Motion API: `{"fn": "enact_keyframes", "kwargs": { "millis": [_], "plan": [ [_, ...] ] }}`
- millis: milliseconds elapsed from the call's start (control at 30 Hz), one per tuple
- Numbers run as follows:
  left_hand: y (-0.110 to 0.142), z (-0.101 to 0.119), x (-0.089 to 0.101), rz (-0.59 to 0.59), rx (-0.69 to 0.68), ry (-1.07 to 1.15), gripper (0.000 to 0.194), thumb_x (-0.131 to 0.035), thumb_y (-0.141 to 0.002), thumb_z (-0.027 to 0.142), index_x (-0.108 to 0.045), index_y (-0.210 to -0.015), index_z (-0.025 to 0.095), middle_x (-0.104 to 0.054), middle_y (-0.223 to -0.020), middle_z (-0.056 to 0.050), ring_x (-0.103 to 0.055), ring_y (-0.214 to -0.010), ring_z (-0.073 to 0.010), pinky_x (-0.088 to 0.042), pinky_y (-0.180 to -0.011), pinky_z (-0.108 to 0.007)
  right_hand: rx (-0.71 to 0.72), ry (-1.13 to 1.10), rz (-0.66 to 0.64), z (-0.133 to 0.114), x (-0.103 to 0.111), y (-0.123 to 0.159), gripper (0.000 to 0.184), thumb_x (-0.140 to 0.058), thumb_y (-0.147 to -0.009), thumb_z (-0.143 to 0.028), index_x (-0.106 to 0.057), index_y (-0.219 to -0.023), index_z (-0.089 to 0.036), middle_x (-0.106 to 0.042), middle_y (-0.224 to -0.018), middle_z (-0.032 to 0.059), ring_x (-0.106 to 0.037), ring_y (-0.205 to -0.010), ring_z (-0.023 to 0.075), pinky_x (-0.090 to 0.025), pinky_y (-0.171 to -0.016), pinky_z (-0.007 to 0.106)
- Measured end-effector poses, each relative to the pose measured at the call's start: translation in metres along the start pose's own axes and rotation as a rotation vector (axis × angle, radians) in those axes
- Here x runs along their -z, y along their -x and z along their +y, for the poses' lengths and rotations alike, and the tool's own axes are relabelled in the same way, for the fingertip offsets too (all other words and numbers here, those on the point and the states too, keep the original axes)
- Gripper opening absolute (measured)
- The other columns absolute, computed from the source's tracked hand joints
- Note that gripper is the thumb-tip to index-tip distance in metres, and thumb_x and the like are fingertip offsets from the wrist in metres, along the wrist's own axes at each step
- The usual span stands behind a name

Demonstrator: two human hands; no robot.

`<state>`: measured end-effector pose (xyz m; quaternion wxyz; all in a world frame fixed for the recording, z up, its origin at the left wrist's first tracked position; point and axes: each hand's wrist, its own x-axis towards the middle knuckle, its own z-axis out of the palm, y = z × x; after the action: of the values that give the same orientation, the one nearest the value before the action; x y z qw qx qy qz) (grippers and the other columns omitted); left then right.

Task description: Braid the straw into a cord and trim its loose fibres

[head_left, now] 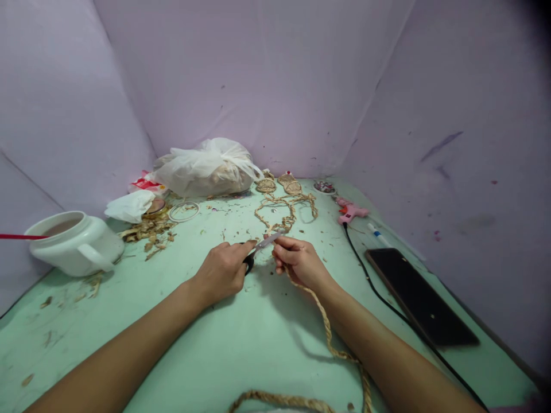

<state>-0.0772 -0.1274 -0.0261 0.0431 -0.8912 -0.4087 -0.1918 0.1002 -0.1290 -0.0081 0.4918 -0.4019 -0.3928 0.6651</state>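
My left hand (224,269) is closed around the black handles of a pair of scissors (266,242), whose blades point right toward my other hand. Between the fingers of my right hand (299,259) is a braided straw-coloured cord (323,318). The cord hangs from that hand down along the forearm and curves across the near edge. The blades' tips lie at the cord's end by my right fingertips; whether they touch it I cannot tell. Just beyond both hands lies another loose braided length (293,213), and behind it are several small woven round pieces (293,187).
At left stand a white pot (71,246) with a red stick in it and a heap of dry scraps (150,232). A white plastic bag (209,172) lies at the back. A pink glue gun (350,211), its black cable and a phone (419,295) lie at right.
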Motion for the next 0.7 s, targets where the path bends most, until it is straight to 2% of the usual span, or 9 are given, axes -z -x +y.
{"fn": "enact_keyframes", "kwargs": {
  "millis": [167,267,333,433,500,600,700],
  "plan": [
    [-0.001,-0.005,0.005,0.196,0.252,0.294,0.037,-0.045,-0.072,0.017,-0.05,-0.109,0.017,-0.063,-0.088,-0.003,-0.056,-0.076,-0.0142,-0.043,-0.072,-0.025,-0.043,-0.052,0.055,0.002,0.002,-0.004,0.042,-0.064,-0.051,-0.018,-0.065,-0.092,-0.01,-0.047,-0.046,-0.0061,-0.04,-0.038,0.0061,-0.035,-0.037,0.021],
    [-0.004,-0.004,0.007,0.207,0.388,0.398,0.036,-0.05,-0.069,0.02,-0.054,-0.104,0.017,-0.062,-0.086,-0.003,-0.055,-0.076,-0.0151,-0.042,-0.074,-0.027,0.0,-0.014,0.061,0.003,0.003,-0.004,0.055,-0.062,-0.052,-0.017,-0.06,-0.107,-0.008,-0.045,-0.046,-0.0076,-0.039,-0.037,0.0061,-0.033,-0.035,0.021],
    [-0.007,0.001,0.008,0.209,0.49,0.585,0.035,-0.053,-0.067,0.021,-0.055,-0.102,0.016,-0.062,-0.082,-0.003,-0.056,-0.072,-0.015,-0.043,-0.07,-0.027,0.036,0.041,0.044,0.003,0.003,-0.003,0.061,-0.06,-0.053,-0.016,-0.056,-0.113,-0.009,-0.045,-0.048,-0.0079,-0.04,-0.035,0.0066,-0.033,-0.034,0.021],
    [-0.012,0.012,0.01,0.207,0.674,1.037,0.043,-0.06,-0.062,0.025,-0.053,-0.102,0.012,-0.061,-0.073,-0.003,-0.055,-0.061,-0.0132,-0.044,-0.059,-0.025,0.054,0.142,-0.05,0.007,0.0,0.0,0.065,-0.058,-0.056,-0.017,-0.05,-0.121,-0.012,-0.045,-0.05,-0.0079,-0.042,-0.035,0.0072,-0.033,-0.035,0.022],
    [-0.013,0.02,0.012,0.202,0.746,1.28,0.048,-0.065,-0.057,0.025,-0.052,-0.102,0.011,-0.061,-0.069,-0.002,-0.054,-0.056,-0.0114,-0.043,-0.055,-0.024,0.049,0.18,-0.138,0.012,-0.002,0.003,0.065,-0.057,-0.06,-0.018,-0.046,-0.124,-0.014,-0.044,-0.052,-0.0077,-0.044,-0.036,0.0073,-0.034,-0.037,0.022],
    [-0.014,0.028,0.012,0.236,0.792,1.451,0.05,-0.07,-0.052,0.023,-0.051,-0.097,0.012,-0.06,-0.065,0.0,-0.052,-0.051,-0.0092,-0.043,-0.053,-0.022,0.035,0.224,-0.225,0.02,-0.005,0.007,0.066,-0.057,-0.064,-0.021,-0.041,-0.128,-0.018,-0.044,-0.056,-0.0068,-0.047,-0.042,0.0078,-0.036,-0.04,0.021],
    [-0.013,0.032,0.01,0.28,0.807,1.506,0.05,-0.072,-0.051,0.022,-0.047,-0.094,0.015,-0.059,-0.06,0.002,-0.052,-0.047,-0.0097,-0.041,-0.046,-0.021,0.052,0.284,-0.268,0.025,-0.007,0.009,0.064,-0.058,-0.068,-0.021,-0.04,-0.129,-0.021,-0.044,-0.059,-0.0057,-0.048,-0.048,0.0087,-0.038,-0.043,0.021]
  ]
}}
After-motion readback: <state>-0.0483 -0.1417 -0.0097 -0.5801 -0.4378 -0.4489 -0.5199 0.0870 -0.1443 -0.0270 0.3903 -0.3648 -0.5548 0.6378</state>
